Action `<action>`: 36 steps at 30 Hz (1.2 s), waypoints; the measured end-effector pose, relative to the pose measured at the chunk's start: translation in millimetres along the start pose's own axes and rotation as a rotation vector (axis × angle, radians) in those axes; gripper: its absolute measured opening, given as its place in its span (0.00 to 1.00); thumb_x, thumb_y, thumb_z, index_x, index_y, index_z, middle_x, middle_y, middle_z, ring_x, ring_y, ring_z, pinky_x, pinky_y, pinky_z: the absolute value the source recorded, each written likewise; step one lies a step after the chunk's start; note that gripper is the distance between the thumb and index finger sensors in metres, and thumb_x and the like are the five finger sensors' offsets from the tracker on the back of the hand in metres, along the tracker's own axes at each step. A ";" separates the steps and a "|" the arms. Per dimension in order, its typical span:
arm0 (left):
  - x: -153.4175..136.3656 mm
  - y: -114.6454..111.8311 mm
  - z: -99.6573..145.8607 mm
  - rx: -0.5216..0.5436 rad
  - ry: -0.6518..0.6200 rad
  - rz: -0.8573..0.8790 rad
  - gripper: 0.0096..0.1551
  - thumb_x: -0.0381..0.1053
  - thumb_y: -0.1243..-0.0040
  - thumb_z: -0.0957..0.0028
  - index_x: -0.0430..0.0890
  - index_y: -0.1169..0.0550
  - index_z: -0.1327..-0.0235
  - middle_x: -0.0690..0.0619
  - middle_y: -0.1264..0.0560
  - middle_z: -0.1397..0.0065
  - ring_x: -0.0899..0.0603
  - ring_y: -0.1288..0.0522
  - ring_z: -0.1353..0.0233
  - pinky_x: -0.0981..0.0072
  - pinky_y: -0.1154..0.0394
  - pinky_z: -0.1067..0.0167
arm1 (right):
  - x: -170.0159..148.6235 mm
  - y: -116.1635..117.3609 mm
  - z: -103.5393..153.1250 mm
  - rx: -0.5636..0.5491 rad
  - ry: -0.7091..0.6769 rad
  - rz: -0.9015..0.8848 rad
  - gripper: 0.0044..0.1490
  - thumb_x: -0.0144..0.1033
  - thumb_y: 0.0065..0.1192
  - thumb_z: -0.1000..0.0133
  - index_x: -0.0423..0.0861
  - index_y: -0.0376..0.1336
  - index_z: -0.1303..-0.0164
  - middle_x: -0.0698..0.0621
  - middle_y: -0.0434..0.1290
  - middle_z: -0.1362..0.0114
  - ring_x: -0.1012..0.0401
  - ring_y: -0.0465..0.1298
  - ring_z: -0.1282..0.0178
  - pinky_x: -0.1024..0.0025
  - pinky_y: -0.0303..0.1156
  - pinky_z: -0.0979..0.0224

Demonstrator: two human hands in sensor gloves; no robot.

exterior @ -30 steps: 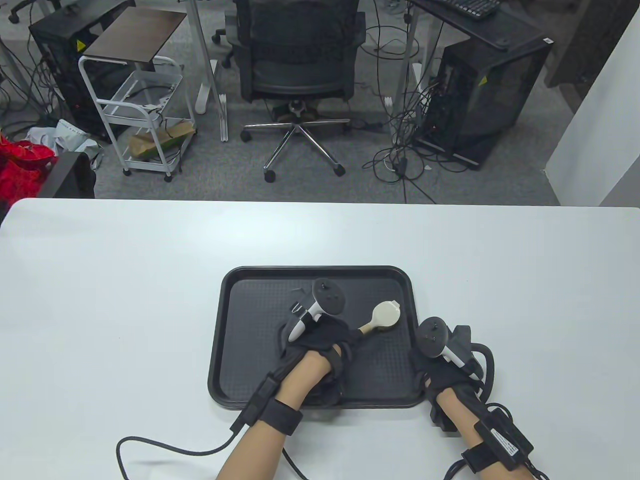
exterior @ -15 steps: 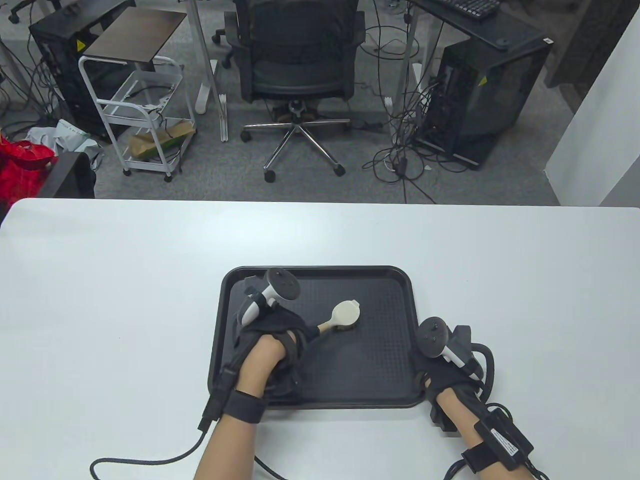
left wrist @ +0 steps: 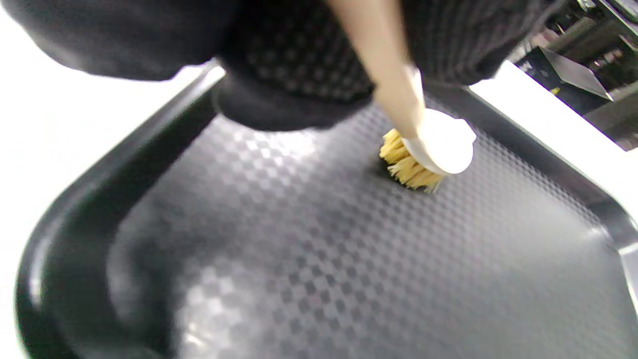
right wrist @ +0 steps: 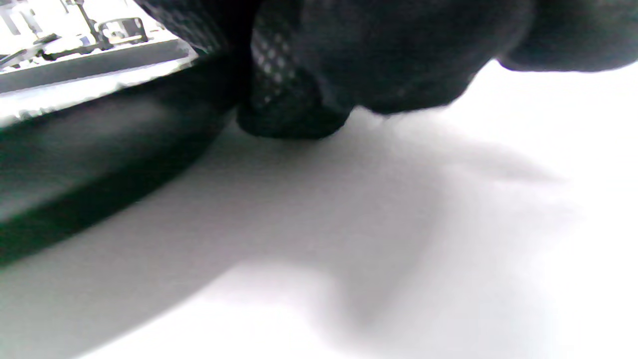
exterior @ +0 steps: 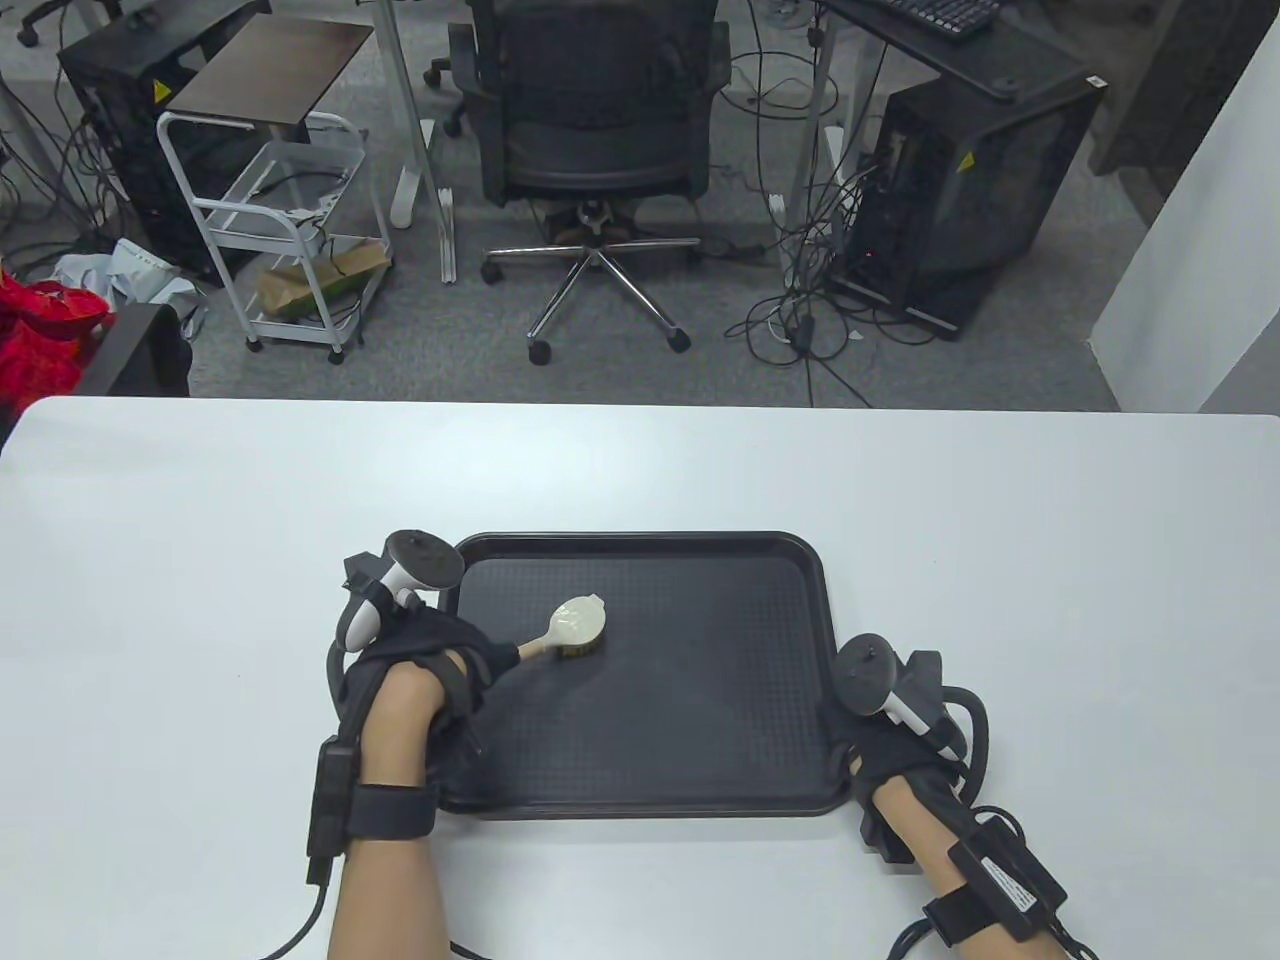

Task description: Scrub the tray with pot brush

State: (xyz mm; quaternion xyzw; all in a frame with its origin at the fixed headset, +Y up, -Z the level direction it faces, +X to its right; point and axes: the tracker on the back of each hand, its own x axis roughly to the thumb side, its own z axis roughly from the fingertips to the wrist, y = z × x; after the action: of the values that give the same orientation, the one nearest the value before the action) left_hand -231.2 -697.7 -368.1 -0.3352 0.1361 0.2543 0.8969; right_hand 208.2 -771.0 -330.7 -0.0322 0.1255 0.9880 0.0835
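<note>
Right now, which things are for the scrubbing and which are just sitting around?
For the scrubbing: tray, pot brush, left hand gripping the brush, right hand at the tray's edge.

Just around: office chair, white cart, computer tower.

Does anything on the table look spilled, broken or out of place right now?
Nothing stands out. The tray sits flat on the table, the left hand holds the pot brush bristles-down on it, and the right hand rests at its right edge.
</note>
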 end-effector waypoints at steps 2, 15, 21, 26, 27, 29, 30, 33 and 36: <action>-10.1 5.7 2.2 0.013 0.012 0.026 0.36 0.64 0.34 0.58 0.37 0.17 0.51 0.50 0.12 0.69 0.44 0.17 0.77 0.44 0.21 0.51 | 0.0 0.0 0.0 0.000 0.000 0.000 0.39 0.43 0.59 0.46 0.37 0.54 0.30 0.50 0.82 0.66 0.55 0.80 0.80 0.54 0.78 0.62; -82.4 35.2 15.4 0.100 0.096 0.225 0.35 0.62 0.30 0.60 0.37 0.17 0.51 0.49 0.12 0.69 0.43 0.17 0.77 0.43 0.22 0.50 | -0.2 0.0 -0.1 0.000 0.000 0.000 0.39 0.43 0.59 0.46 0.37 0.54 0.30 0.50 0.82 0.66 0.55 0.80 0.80 0.54 0.78 0.62; -85.2 38.5 17.0 0.102 0.031 0.258 0.35 0.62 0.30 0.59 0.36 0.17 0.52 0.50 0.12 0.69 0.44 0.17 0.77 0.44 0.21 0.51 | -0.1 -0.2 -0.2 0.000 0.001 0.000 0.39 0.43 0.59 0.46 0.37 0.54 0.30 0.50 0.82 0.66 0.55 0.80 0.80 0.54 0.78 0.62; -48.2 36.3 21.7 0.085 -0.237 0.333 0.35 0.63 0.34 0.57 0.37 0.18 0.50 0.52 0.13 0.67 0.46 0.17 0.76 0.46 0.21 0.50 | 0.1 -0.2 -0.1 0.000 0.000 0.001 0.39 0.43 0.59 0.46 0.37 0.54 0.30 0.50 0.82 0.66 0.55 0.80 0.80 0.54 0.78 0.62; -34.1 33.4 22.3 0.090 -0.280 0.328 0.35 0.64 0.34 0.57 0.37 0.18 0.49 0.52 0.13 0.67 0.46 0.17 0.75 0.46 0.21 0.50 | 0.2 -0.2 -0.1 0.000 0.001 0.002 0.39 0.43 0.59 0.46 0.37 0.54 0.30 0.50 0.82 0.66 0.55 0.80 0.80 0.54 0.78 0.62; -9.8 25.1 22.2 0.085 -0.333 0.306 0.36 0.64 0.34 0.57 0.37 0.19 0.49 0.52 0.13 0.67 0.46 0.17 0.75 0.46 0.21 0.50 | 0.2 -0.2 -0.2 -0.001 0.001 0.003 0.38 0.43 0.59 0.46 0.37 0.54 0.30 0.50 0.82 0.66 0.55 0.80 0.80 0.54 0.78 0.62; 5.3 18.2 21.3 0.077 -0.358 0.286 0.35 0.64 0.35 0.57 0.38 0.19 0.49 0.53 0.13 0.67 0.46 0.17 0.75 0.46 0.21 0.50 | 0.2 -0.2 -0.2 -0.001 0.001 0.003 0.38 0.43 0.59 0.46 0.37 0.54 0.30 0.50 0.82 0.66 0.55 0.80 0.80 0.54 0.78 0.62; 44.3 -5.9 17.7 0.035 -0.400 0.213 0.35 0.64 0.35 0.57 0.38 0.19 0.49 0.52 0.13 0.66 0.46 0.17 0.75 0.46 0.21 0.50 | 0.2 -0.2 -0.2 -0.001 0.001 0.002 0.38 0.43 0.59 0.46 0.37 0.54 0.30 0.50 0.82 0.66 0.55 0.80 0.80 0.54 0.78 0.62; 75.3 -28.7 15.8 0.026 -0.421 0.112 0.35 0.64 0.35 0.57 0.38 0.19 0.49 0.53 0.13 0.66 0.46 0.17 0.75 0.46 0.21 0.50 | 0.3 -0.2 -0.1 -0.001 0.001 0.003 0.38 0.43 0.59 0.46 0.37 0.54 0.30 0.51 0.82 0.66 0.55 0.80 0.80 0.54 0.78 0.62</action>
State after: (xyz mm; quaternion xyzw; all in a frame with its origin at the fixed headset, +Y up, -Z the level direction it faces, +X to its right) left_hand -151.6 -678.1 -372.4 -0.2550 -0.0327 0.3665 0.8942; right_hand 208.0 -770.8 -330.9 -0.0326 0.1250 0.9882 0.0822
